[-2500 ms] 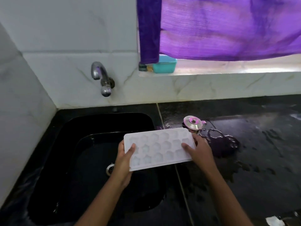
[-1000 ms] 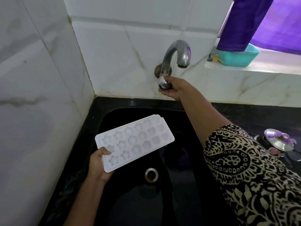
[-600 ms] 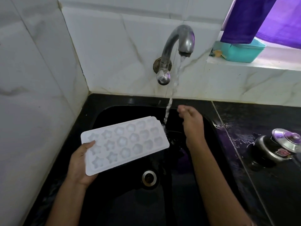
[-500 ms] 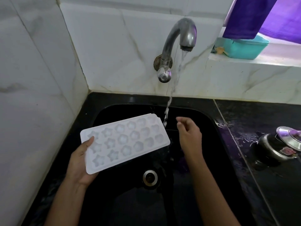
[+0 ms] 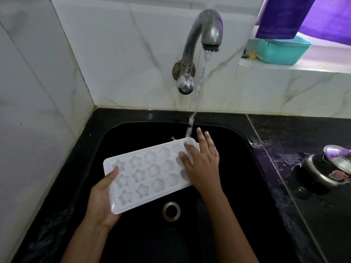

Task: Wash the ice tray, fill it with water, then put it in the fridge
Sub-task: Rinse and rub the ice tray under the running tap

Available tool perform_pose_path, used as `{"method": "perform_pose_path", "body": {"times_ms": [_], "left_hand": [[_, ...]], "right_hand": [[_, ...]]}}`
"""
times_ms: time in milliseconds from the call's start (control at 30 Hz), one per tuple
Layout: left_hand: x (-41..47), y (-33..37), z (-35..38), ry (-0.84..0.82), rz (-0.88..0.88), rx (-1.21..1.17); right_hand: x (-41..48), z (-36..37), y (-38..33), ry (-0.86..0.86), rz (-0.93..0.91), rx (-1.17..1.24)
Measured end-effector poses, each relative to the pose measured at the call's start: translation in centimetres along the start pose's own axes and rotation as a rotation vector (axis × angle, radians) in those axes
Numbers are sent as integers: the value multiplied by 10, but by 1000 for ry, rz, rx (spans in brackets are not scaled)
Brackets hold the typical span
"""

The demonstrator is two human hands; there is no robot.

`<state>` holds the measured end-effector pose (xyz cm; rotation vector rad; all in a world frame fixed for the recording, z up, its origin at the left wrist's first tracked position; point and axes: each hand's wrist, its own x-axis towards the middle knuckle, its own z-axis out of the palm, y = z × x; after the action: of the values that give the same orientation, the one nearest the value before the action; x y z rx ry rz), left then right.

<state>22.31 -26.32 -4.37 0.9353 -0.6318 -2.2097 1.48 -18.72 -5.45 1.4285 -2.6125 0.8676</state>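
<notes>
A white ice tray (image 5: 146, 175) with star and flower moulds hangs over the black sink (image 5: 245, 168). My left hand (image 5: 102, 198) grips its near left end, thumb on top. My right hand (image 5: 202, 164) lies flat with straight fingers on the tray's far right end. Water runs from the steel tap (image 5: 201, 35) and lands on the tray's far right corner, beside my right fingers.
The drain (image 5: 171, 211) sits below the tray. A steel pot with a lid (image 5: 326, 168) stands on the wet black counter (image 5: 303, 133) at right. A teal tub (image 5: 283, 51) is on the window ledge under a purple curtain (image 5: 303, 16). Marble walls close the left and back.
The tap was turned on by my right hand, which then came down onto the tray's right end. The tray moved under the running water.
</notes>
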Motion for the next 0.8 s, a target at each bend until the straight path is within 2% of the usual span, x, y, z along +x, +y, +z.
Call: {"method": "perform_pose_path", "body": {"times_ms": [167, 267, 367, 533, 633, 800], "left_hand": [[2, 4, -1, 24, 11, 41], [1, 5, 0, 55, 43, 66], [-3, 9, -1, 81, 93, 85], [-3, 9, -4, 117, 111, 129], [-3, 4, 0, 107, 80, 207], [-2, 8, 2, 78, 72, 190]], "right_hand": [[1, 10, 2, 84, 74, -106], [1, 18, -5, 61, 22, -28], [3, 18, -5, 113, -66, 53], [0, 18, -1, 133, -11, -67], [-3, 22, -10, 116, -2, -15], [1, 17, -8, 155, -80, 37]]}}
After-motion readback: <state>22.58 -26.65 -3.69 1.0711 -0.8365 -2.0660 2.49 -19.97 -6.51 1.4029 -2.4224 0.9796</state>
